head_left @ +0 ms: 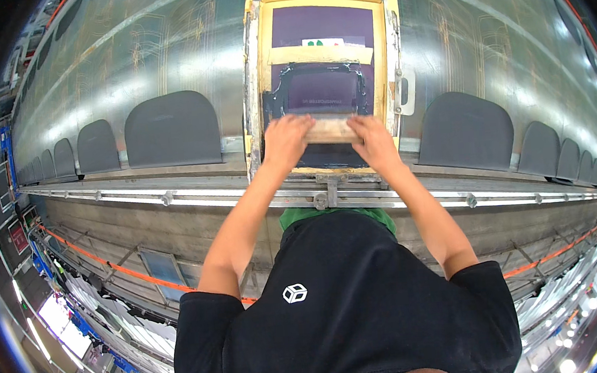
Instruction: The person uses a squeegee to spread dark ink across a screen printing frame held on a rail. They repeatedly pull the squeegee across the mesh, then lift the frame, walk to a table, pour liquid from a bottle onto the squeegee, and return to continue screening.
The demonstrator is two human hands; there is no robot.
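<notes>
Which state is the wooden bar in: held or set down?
Held: the left hand grips the wooden bar at its left end, the right hand at its right, over the framed purple screen.

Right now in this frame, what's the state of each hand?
Left hand: closed, holding the left end of the wooden squeegee.
Right hand: closed, holding its right end.

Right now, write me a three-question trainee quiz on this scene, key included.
1. True or false: the left grip and right grip are both on the wooden bar.
2. Where do the grey rounded pieces lie relative to the frame? A) left only; B) right only; C) both sides.
3. Fill in: the edging just inside the frame is ____.

Key: 1 true; 2 C; 3 yellow.
</notes>
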